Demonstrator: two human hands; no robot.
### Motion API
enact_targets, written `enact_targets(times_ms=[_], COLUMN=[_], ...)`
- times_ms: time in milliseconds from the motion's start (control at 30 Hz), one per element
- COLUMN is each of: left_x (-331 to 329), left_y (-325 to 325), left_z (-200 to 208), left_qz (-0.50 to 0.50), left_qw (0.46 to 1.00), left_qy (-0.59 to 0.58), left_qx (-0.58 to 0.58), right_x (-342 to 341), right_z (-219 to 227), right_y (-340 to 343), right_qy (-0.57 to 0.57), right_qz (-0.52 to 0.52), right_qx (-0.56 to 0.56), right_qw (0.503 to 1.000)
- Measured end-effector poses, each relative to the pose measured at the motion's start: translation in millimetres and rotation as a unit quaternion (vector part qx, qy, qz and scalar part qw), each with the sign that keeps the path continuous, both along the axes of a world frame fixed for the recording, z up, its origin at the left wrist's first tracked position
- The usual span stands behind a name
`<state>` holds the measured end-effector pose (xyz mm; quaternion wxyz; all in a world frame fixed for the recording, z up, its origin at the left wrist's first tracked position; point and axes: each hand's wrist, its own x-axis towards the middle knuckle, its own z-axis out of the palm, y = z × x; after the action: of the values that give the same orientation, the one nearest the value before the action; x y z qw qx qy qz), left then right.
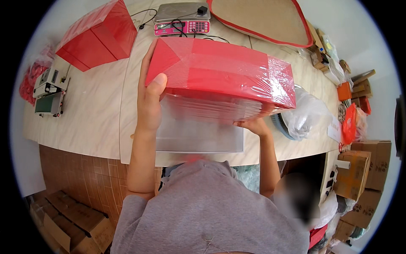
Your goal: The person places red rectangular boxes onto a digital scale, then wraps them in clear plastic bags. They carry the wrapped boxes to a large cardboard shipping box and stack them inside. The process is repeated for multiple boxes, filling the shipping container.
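A red box [224, 70], wrapped in shiny clear film, is held tilted above the table between both hands. My left hand [151, 99] grips its left end, the thumb pressed on the near face and the fingers hidden behind. At the lower right edge, my right hand [255, 125] supports the box from below, with its fingers partly hidden under it. Loose, creased film shows along the box's underside. Beneath the box lies a flat grey panel with a pale rim [203, 143], partly covered by the box.
Red boxes in film [99, 38] stand at the back left. A pink scale [182, 28] with black cables and a beige, red-edged mat [262, 21] sit behind. A small white machine [50, 93] stands left; a clear plastic bag [304, 114] lies right. Cardboard boxes [353, 169] line the right side.
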<state>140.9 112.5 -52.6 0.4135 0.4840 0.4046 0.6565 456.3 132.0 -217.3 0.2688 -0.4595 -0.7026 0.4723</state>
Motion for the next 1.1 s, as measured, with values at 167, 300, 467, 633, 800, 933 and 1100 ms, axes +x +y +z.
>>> enact_targets(times_ms=[167, 300, 467, 633, 800, 933, 1100], left_x=[1, 1, 5, 8, 7, 7, 8], left_y=[1, 3, 3, 6, 0, 0, 2], left_z=[0, -8, -9, -8, -9, -8, -6], left_qz=[0.001, 0.018, 0.06, 0.069, 0.068, 0.064, 0.059], left_qw=[1.0, 0.999, 0.998, 0.998, 0.997, 0.997, 0.998], left_qy=[-0.002, -0.002, -0.022, 0.005, -0.017, -0.024, -0.015], left_qx=[-0.015, -0.037, -0.01, 0.006, -0.038, -0.034, -0.015], right_x=[2, 38, -28, -44, -52, -56, -55], right_z=[21, 36, 161, 160, 151, 150, 149], right_y=[-2, 0, 1, 2, 9, 10, 11], right_qy=[-0.043, 0.249, 0.3, 0.257, 0.331, 0.328, 0.308], right_qz=[0.002, -0.127, -0.153, -0.206, -0.216, -0.232, -0.236], right_qx=[-0.002, 0.026, 0.248, 0.244, 0.261, 0.271, 0.285], right_qw=[0.999, 0.96, 0.909, 0.912, 0.881, 0.874, 0.877])
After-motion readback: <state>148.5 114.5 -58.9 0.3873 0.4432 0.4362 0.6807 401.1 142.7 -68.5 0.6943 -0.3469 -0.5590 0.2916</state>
